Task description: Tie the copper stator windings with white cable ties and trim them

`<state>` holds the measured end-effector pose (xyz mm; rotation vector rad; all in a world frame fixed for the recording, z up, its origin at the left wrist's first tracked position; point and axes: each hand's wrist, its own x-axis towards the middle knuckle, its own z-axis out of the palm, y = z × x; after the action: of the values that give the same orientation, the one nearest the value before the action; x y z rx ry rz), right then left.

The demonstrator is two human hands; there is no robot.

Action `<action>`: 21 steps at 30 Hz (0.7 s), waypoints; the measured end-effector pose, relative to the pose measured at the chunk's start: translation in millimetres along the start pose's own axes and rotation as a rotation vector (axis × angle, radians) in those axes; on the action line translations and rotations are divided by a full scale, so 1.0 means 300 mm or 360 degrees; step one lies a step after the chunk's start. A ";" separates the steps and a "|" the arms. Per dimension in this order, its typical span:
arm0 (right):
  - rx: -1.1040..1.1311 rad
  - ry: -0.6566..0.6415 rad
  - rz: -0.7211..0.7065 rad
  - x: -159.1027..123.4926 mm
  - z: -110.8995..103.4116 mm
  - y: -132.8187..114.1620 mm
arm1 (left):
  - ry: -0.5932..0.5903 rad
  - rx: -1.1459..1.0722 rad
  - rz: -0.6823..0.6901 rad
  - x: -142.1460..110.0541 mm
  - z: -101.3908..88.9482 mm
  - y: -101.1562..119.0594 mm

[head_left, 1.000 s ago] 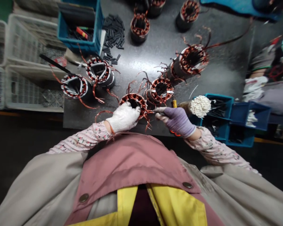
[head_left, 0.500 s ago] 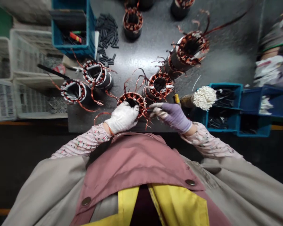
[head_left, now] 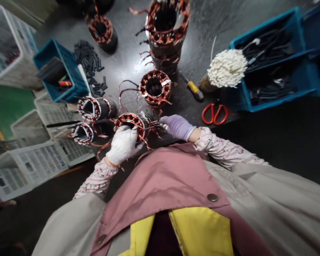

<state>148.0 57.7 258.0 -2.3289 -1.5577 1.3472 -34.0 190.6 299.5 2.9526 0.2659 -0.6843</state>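
A copper-wound stator (head_left: 129,122) sits at the near edge of the dark table (head_left: 229,25). My left hand (head_left: 122,144), in a white glove, is closed over its near rim and holds it. My right hand (head_left: 176,126), in a purple glove, is pinched at the stator's right side, where loose copper wire ends (head_left: 152,125) stick out. What the pinched fingers hold is too small to make out.
More stators stand around: one (head_left: 155,87) just behind, two (head_left: 94,108) to the left, a tall one (head_left: 166,26) farther back. Red scissors (head_left: 214,113), a yellow-handled screwdriver (head_left: 192,86) and a bundle of white sticks (head_left: 226,67) lie right. Blue bins (head_left: 269,96) right, a blue bin (head_left: 62,71) and white crates (head_left: 26,167) left.
The view has swung and tilted to the right; the red scissors now show. Both hands stay at the same stator, the right still pinching at its side.
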 end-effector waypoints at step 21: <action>-0.0229 -0.0114 -0.0121 -0.016 -0.030 -0.087 | -0.0003 -0.0079 0.0257 -0.008 0.014 -0.034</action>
<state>134.2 70.6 278.5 -2.2967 -1.8015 1.3593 -39.8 199.9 296.2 2.8858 0.0427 -0.6495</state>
